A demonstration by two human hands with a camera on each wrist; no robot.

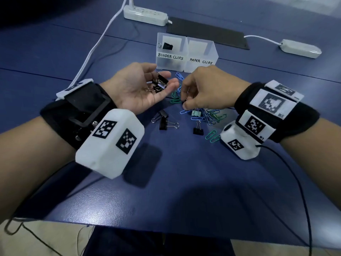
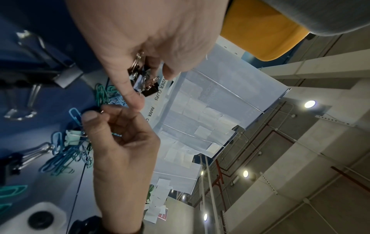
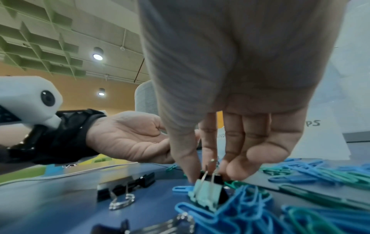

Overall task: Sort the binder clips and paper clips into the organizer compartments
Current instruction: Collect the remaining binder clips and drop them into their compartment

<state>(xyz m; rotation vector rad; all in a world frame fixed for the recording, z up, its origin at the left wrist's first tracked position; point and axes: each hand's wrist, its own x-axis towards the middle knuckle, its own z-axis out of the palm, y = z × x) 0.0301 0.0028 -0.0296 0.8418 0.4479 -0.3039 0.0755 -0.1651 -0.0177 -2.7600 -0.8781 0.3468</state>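
My left hand (image 1: pixel 162 76) lies palm up over the blue table (image 1: pixel 184 172), fingers relaxed, with several black binder clips (image 1: pixel 160 83) resting on them; the left wrist view shows those binder clips (image 2: pixel 144 85) between the fingers. My right hand (image 1: pixel 185 104) reaches down, thumb and forefinger pinching a black binder clip (image 3: pixel 212 176) beside a mint binder clip (image 3: pixel 206 194). Blue and green paper clips (image 1: pixel 212 115) lie heaped under it. Behind stand the frosted BINDER CLIPS compartment (image 1: pixel 170 60), with one black clip (image 1: pixel 167 46) inside, and the PAPER CLIPS compartment (image 1: pixel 201 62).
Two more black binder clips (image 1: pixel 163 120) (image 1: pixel 198 129) lie on the table between my wrists. Two white power strips (image 1: pixel 145 14) (image 1: pixel 300 48), a black mat (image 1: pixel 206 34) and a white cable (image 1: pixel 96 47) sit further back. The table's front edge (image 1: pixel 166 230) is close to me.
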